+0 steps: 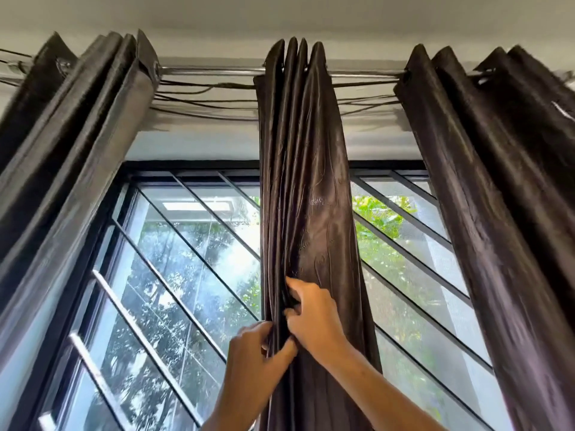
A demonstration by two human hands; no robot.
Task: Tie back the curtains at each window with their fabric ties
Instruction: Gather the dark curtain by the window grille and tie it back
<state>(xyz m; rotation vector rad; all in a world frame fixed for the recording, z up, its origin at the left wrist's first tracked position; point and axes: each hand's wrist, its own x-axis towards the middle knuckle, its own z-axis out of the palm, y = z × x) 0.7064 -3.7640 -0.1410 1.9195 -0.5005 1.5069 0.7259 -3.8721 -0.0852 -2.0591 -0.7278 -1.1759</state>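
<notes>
Three dark brown satin curtains hang bunched on a metal rod (214, 70) close under the ceiling. The middle curtain (306, 188) is gathered into a narrow column of folds in front of the window (199, 244), between the left curtain (77, 144) and the right curtain (497, 188), each well apart from it.

Both hands work at the left edge of the middle curtain, low in the view. The left hand (253, 365) grasps the folds from the left, thumb pressed on the front of the cloth and fingers curled round behind the edge. The right hand (314, 318) sits just above it, touching or nearly touching it, fingers bent and pinching into a fold at the same edge.

No separate fabric tie can be made out among the folds.

Thin dark cables (202, 98) sag along the wall just below the rod. Diagonal bars cross the glass, with green foliage behind
</notes>
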